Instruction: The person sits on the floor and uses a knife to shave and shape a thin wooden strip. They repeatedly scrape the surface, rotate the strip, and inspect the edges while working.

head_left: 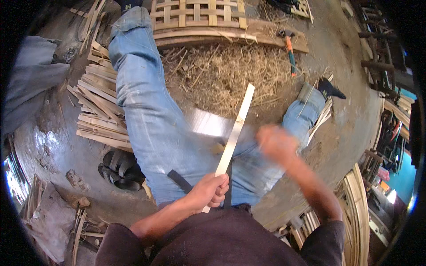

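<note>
My left hand (207,193) is closed round the lower end of a pale, flat bamboo strip (231,141), held in front of my waist. The strip slants up and away to the right, with a darker node part way along it. To the right of the strip, above my thigh, my right hand (278,142) is smeared by motion. Its fingers look curled, but whether they grip anything is lost in the blur. A faint dark streak runs between that hand and the strip, too blurred to name.
Curly shavings (230,73) lie between my outstretched legs. Beyond them are a wooden plank (270,37), a woven bamboo lattice (197,13) and a hammer (290,55) with an orange-and-green handle. Split strips (100,102) are stacked beside my left leg, with dark sandals (120,168) nearby.
</note>
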Available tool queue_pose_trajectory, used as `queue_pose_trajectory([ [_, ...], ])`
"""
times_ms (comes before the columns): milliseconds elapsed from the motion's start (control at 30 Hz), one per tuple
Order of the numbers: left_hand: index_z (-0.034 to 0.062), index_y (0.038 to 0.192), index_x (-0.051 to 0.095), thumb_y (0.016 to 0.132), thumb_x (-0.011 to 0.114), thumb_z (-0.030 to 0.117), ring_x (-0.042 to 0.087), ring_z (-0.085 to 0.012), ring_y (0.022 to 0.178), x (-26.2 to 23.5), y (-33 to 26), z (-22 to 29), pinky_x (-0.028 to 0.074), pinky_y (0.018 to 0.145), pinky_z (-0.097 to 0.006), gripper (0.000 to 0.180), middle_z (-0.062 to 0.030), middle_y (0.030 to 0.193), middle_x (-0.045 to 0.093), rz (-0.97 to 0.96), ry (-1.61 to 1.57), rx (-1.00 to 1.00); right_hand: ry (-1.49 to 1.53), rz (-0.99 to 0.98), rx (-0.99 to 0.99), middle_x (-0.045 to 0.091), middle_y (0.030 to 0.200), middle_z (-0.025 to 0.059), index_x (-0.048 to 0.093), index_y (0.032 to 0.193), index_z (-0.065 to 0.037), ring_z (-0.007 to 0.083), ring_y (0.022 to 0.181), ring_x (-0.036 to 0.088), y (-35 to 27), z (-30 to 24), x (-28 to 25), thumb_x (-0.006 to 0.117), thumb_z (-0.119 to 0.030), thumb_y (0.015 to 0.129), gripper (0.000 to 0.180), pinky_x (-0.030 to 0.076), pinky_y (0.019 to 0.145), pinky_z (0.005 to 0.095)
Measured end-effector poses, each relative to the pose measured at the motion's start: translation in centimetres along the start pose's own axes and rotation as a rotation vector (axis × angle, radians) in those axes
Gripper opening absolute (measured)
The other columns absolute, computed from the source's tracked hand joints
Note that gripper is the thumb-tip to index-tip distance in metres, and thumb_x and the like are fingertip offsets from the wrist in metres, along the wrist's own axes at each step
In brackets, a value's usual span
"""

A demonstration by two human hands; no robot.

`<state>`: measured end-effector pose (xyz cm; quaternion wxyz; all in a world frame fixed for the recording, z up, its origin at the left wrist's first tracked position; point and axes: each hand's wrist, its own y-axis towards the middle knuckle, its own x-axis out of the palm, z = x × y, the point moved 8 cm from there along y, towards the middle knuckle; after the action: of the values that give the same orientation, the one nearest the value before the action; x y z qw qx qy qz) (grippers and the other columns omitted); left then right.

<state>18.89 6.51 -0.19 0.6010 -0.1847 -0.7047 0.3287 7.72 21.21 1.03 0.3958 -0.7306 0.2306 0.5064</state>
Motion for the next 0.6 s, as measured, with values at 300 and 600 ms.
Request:
queue_pose_trajectory([
  [300, 0.0167, 0.073, 0.033, 0.098, 0.043, 0.026, 0.020, -0.0034, 0.047, -0.8, -0.1, 0.7, 0.012, 0.040, -0.023, 0.028, 0.0075, 0.061, 0.025, -0.001, -0.016, -0.004, -0.032, 0.129, 0.066, 0.057, 0.069, 0.0099, 0.052, 0.080, -0.008, 0.0293, 0.062, 0.062, 0.9, 3.0, 0.1, 0.067, -0.014, 0.072, 0.018, 0.049, 0.054, 0.0410],
  [600, 0.0166, 0.073, 0.035, 0.099, 0.043, 0.028, 0.020, -0.0033, 0.047, -0.8, -0.1, 0.7, 0.013, 0.040, -0.023, 0.030, 0.0081, 0.061, 0.025, -0.006, -0.033, -0.016, 0.017, 0.057, 0.161, 0.063, 0.078, 0.0141, 0.053, 0.084, -0.007, 0.0314, 0.072, 0.067, 1.4, 5.2, 0.4, 0.053, -0.013, 0.084, 0.007, 0.054, 0.058, 0.0445],
])
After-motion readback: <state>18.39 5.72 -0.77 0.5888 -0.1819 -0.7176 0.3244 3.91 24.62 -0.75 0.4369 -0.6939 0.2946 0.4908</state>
